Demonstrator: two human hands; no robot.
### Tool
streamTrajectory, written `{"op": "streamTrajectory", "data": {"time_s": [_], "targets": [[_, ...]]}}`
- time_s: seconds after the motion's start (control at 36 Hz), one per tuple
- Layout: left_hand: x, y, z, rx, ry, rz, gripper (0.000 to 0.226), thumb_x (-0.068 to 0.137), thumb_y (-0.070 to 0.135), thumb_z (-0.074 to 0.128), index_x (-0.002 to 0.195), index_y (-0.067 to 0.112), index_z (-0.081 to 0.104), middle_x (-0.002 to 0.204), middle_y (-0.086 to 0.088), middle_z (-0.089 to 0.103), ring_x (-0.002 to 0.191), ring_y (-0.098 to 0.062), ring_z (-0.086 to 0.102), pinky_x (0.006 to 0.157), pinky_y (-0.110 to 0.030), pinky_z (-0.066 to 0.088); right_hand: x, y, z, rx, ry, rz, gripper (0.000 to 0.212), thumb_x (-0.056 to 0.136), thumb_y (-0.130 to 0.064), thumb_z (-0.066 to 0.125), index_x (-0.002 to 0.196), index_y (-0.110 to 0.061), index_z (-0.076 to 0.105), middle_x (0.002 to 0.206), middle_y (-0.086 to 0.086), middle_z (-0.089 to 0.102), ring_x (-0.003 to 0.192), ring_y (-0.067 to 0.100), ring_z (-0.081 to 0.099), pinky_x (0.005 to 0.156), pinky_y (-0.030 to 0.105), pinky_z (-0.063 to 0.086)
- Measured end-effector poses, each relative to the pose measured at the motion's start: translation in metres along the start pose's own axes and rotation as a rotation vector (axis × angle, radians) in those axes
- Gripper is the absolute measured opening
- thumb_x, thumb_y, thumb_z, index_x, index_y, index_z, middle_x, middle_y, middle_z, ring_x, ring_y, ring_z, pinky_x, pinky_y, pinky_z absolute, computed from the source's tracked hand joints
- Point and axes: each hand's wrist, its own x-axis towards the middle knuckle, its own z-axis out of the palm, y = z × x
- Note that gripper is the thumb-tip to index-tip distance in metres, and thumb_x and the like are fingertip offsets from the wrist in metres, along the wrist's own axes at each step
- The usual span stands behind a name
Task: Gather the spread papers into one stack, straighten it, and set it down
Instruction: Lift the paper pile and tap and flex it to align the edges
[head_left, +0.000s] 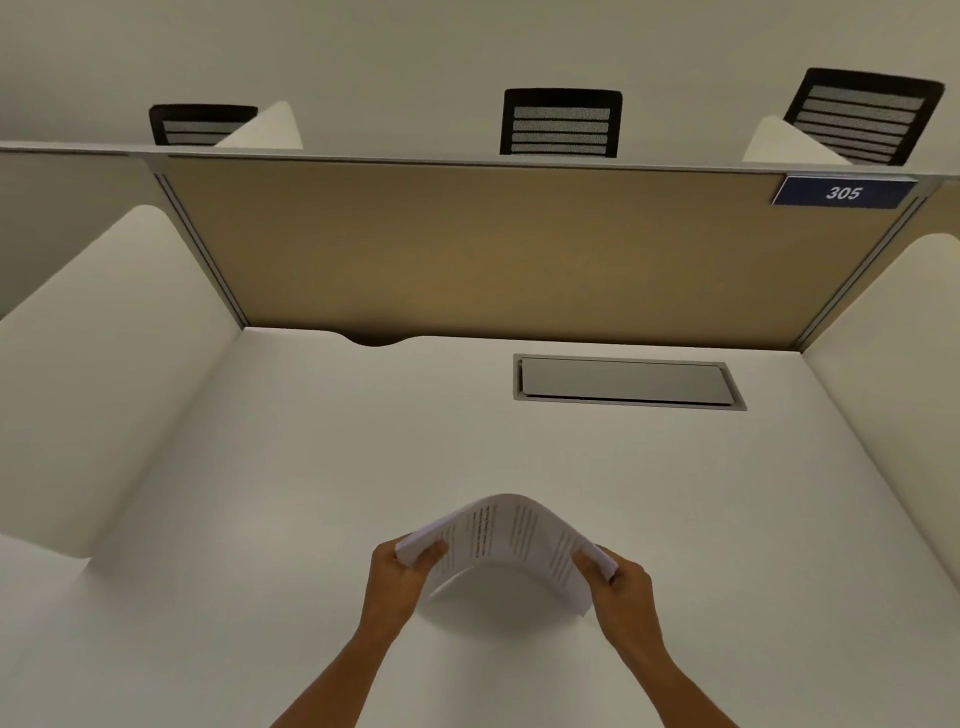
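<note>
A stack of printed white papers (511, 540) arches upward above the white desk (311, 467), near its front middle. My left hand (402, 577) grips the stack's left end, thumb on top. At the right end, my right hand (621, 584) holds the other short edge the same way. The sheets are gathered together, with the edges at the left end slightly fanned. The stack's middle bows up, and its shadow falls on the desk beneath it.
A grey cable-access lid (626, 382) sits flush in the desk at the back right. A tan partition (493, 249) closes the back, with a blue "305" sign (842, 192). White side dividers (88, 374) flank the desk. Black chair backs (561, 122) show beyond.
</note>
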Motion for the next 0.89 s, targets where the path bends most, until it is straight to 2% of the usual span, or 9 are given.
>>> {"op": "streamTrajectory", "data": {"time_s": [0.11, 0.25, 0.39, 0.47, 0.56, 0.64, 0.69, 0.78, 0.89], "targets": [[-0.002, -0.007, 0.0, -0.016, 0.012, -0.027, 0.021, 0.081, 0.017, 0.078, 0.078, 0.038, 0.077, 0.078, 0.004, 0.078, 0.068, -0.005, 0.072, 0.054, -0.017, 0.055, 0.001, 0.004, 0.001, -0.003, -0.011, 0.006, 0.018, 0.097, -0.017, 0.059, 0.096, -0.02, 0.077, 0.057, -0.019, 0.066, 0.052, -0.006, 0.056, 0.049, 0.009, 0.044], [-0.003, -0.011, 0.001, -0.012, -0.008, -0.005, 0.028, 0.083, 0.013, 0.076, 0.081, 0.041, 0.078, 0.08, 0.005, 0.079, 0.07, -0.007, 0.073, 0.057, -0.017, 0.056, 0.005, 0.008, -0.001, -0.041, -0.019, 0.007, 0.022, 0.097, -0.019, 0.059, 0.08, -0.023, 0.074, 0.051, -0.016, 0.062, 0.045, -0.003, 0.049, 0.045, 0.011, 0.039], [0.002, -0.014, 0.002, -0.026, 0.003, 0.002, 0.027, 0.084, 0.013, 0.075, 0.08, 0.04, 0.078, 0.08, 0.005, 0.079, 0.074, -0.012, 0.074, 0.064, -0.026, 0.062, 0.005, 0.007, -0.001, -0.046, 0.005, -0.04, 0.02, 0.098, -0.021, 0.058, 0.089, -0.026, 0.075, 0.06, -0.021, 0.067, 0.051, -0.007, 0.055, 0.05, 0.008, 0.043], [0.002, -0.016, 0.002, -0.039, -0.001, 0.007, 0.021, 0.083, 0.013, 0.076, 0.086, 0.034, 0.078, 0.081, 0.0, 0.079, 0.076, -0.017, 0.075, 0.068, -0.032, 0.063, 0.004, 0.007, -0.001, -0.04, 0.009, -0.061, 0.02, 0.098, -0.023, 0.058, 0.087, -0.029, 0.074, 0.059, -0.022, 0.066, 0.051, -0.007, 0.055, 0.05, 0.007, 0.043], [0.0, -0.022, 0.003, -0.048, 0.002, -0.022, 0.017, 0.083, 0.012, 0.076, 0.093, 0.026, 0.077, 0.084, -0.004, 0.079, 0.081, -0.025, 0.074, 0.07, -0.039, 0.062, 0.002, 0.009, 0.001, -0.044, -0.012, -0.038, 0.021, 0.097, -0.022, 0.058, 0.09, -0.033, 0.075, 0.068, -0.019, 0.072, 0.058, -0.008, 0.061, 0.055, 0.009, 0.048], [-0.003, -0.026, 0.006, -0.084, 0.039, -0.059, 0.018, 0.083, 0.012, 0.076, 0.097, 0.023, 0.076, 0.085, -0.002, 0.079, 0.082, -0.024, 0.074, 0.067, -0.03, 0.062, 0.001, 0.008, 0.002, -0.038, -0.004, -0.034, 0.029, 0.096, -0.021, 0.06, 0.082, -0.043, 0.071, 0.074, -0.014, 0.075, 0.062, -0.006, 0.064, 0.057, 0.011, 0.05], [-0.004, -0.027, 0.008, -0.093, 0.053, -0.056, 0.019, 0.083, 0.011, 0.075, 0.099, 0.021, 0.076, 0.085, 0.0, 0.079, 0.082, -0.021, 0.074, 0.067, -0.029, 0.062, 0.0, 0.005, 0.002, -0.04, -0.002, -0.05, 0.03, 0.097, -0.02, 0.059, 0.084, -0.046, 0.071, 0.071, -0.018, 0.074, 0.06, -0.006, 0.063, 0.055, 0.01, 0.049], [-0.003, -0.023, 0.008, -0.098, 0.069, -0.053, 0.02, 0.083, 0.011, 0.076, 0.086, 0.03, 0.077, 0.079, 0.0, 0.079, 0.077, -0.019, 0.075, 0.069, -0.033, 0.062, 0.0, 0.0, 0.001, -0.043, 0.016, -0.076, 0.024, 0.097, -0.022, 0.058, 0.091, -0.041, 0.073, 0.073, -0.022, 0.073, 0.061, -0.006, 0.063, 0.054, 0.009, 0.049], [-0.002, -0.017, 0.006, -0.094, 0.091, -0.027, 0.027, 0.082, 0.014, 0.077, 0.073, 0.04, 0.077, 0.076, 0.004, 0.078, 0.067, -0.009, 0.073, 0.06, -0.023, 0.059, -0.001, -0.006, 0.0, -0.027, 0.036, -0.094, 0.021, 0.096, -0.025, 0.06, 0.092, -0.042, 0.071, 0.083, -0.023, 0.074, 0.077, -0.006, 0.068, 0.061, 0.007, 0.05]]}}
